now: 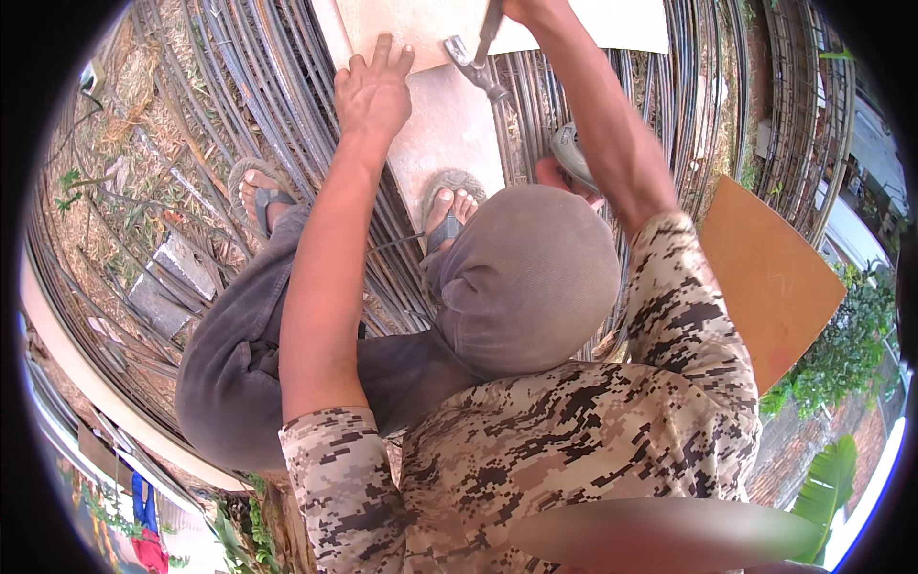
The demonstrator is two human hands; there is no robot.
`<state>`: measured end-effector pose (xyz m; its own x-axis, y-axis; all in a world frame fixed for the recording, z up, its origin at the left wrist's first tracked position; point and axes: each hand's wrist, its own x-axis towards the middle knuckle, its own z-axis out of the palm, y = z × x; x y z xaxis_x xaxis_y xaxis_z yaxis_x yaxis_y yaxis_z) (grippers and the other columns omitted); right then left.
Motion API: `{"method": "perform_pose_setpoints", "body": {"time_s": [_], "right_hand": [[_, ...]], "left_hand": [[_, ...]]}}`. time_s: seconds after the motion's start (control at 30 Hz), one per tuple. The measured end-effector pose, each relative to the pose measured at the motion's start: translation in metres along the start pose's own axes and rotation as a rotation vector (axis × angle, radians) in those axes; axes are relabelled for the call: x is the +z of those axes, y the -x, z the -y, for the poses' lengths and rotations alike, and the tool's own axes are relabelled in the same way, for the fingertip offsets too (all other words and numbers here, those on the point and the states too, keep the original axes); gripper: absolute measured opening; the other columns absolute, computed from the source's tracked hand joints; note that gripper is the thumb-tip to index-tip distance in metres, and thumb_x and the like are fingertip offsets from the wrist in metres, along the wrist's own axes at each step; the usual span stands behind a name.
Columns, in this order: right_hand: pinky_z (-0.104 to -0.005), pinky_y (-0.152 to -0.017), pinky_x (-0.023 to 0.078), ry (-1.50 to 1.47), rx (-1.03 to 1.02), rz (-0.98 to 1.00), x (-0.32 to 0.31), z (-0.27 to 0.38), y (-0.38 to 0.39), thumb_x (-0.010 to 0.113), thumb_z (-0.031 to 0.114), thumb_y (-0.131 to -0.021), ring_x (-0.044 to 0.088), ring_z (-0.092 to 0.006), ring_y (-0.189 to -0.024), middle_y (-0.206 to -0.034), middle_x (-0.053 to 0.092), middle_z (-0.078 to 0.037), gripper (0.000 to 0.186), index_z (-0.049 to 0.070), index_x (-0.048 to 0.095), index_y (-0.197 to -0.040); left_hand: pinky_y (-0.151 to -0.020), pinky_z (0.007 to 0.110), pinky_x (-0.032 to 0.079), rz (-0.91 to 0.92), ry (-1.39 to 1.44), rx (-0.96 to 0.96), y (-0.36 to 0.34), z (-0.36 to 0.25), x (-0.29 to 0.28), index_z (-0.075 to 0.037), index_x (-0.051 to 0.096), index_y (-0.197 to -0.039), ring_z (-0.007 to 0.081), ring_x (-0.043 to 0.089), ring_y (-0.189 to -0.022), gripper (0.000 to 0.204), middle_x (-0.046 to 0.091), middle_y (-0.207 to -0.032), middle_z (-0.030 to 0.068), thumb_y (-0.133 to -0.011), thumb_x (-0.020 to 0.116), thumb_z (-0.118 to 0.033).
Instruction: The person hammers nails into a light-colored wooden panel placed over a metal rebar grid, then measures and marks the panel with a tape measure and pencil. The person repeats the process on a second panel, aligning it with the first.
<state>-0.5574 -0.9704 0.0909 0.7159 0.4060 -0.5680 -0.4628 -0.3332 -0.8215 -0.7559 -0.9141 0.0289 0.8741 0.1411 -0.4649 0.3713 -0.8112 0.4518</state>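
My left hand (374, 89) lies on the near left part of a pale board (598, 27), fingers stretched out and somewhat apart. Beneath it, a second narrow board (435, 129) runs toward my feet. At the top edge my right hand (529, 10) grips the dark handle of a claw hammer (475, 73), only partly in view. The hammer's metal head hangs over the near edge of the pale board, between my two hands. Whatever the hammer faces is too small to make out.
Long rusty steel bars (263, 91) lie in bundles under and beside the boards. My sandalled foot (449, 212) stands on the narrow board. A rounded grey-green object (571, 153) sits below my right forearm. An orange-brown panel (770, 277) is at the right, a concrete block (172, 284) left.
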Motion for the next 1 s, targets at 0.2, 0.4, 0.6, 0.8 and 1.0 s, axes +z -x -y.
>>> {"method": "perform_pose_setpoints", "body": {"time_s": [0.2,0.4,0.6,0.8,1.0], "right_hand": [[-0.0274,-0.047,0.043,0.095,-0.074,-0.185,-0.010,-0.006,0.018,0.063,0.024,-0.097,0.050,-0.0111,-0.049,-0.059,0.054,-0.002,0.034,0.006,0.057,-0.069],[-0.0279,-0.048,0.043,0.126,0.057,-0.291,0.012,0.032,-0.024,0.059,0.025,-0.098,0.046,-0.0115,-0.047,-0.057,0.049,-0.001,0.034,0.006,0.055,-0.070],[-0.0279,-0.057,0.041,-0.035,-0.259,-0.186,-0.006,0.023,0.105,0.052,0.011,-0.099,0.050,-0.0097,-0.058,-0.062,0.055,-0.003,0.033,0.000,0.055,-0.068],[-0.0274,-0.057,0.040,-0.067,-0.312,-0.201,-0.005,0.008,0.133,0.054,0.015,-0.099,0.049,-0.0101,-0.059,-0.063,0.056,-0.004,0.034,0.000,0.055,-0.068],[-0.0265,-0.049,0.034,0.080,-0.099,-0.076,-0.005,0.042,0.075,0.055,0.022,-0.101,0.039,-0.0075,-0.052,-0.054,0.044,0.002,0.043,0.002,0.052,-0.063]], "left_hand": [[-0.095,0.045,0.045,-0.121,-0.029,-0.044,-0.087,-0.006,-0.018,-0.017,0.067,-0.130,0.0334,0.058,-0.115,0.039,0.062,-0.135,0.0058,-0.097,0.055,-0.034],[-0.090,0.046,0.045,-0.433,0.051,0.014,-0.123,-0.001,0.010,-0.015,0.063,-0.134,0.0302,0.056,-0.109,0.047,0.058,-0.138,0.0102,-0.093,0.062,-0.038],[-0.090,0.045,0.045,-0.475,0.039,-0.002,-0.118,-0.001,0.012,-0.015,0.067,-0.131,0.0299,0.057,-0.108,0.044,0.060,-0.136,0.0104,-0.094,0.062,-0.037],[-0.092,0.045,0.045,-0.438,0.033,0.004,-0.118,0.001,0.008,-0.016,0.067,-0.131,0.0301,0.056,-0.109,0.044,0.059,-0.137,0.0104,-0.094,0.061,-0.038],[-0.095,0.046,0.045,-0.400,0.048,-0.047,-0.117,0.004,0.017,-0.014,0.065,-0.134,0.0314,0.055,-0.113,0.046,0.059,-0.138,0.0119,-0.096,0.059,-0.038]]}}
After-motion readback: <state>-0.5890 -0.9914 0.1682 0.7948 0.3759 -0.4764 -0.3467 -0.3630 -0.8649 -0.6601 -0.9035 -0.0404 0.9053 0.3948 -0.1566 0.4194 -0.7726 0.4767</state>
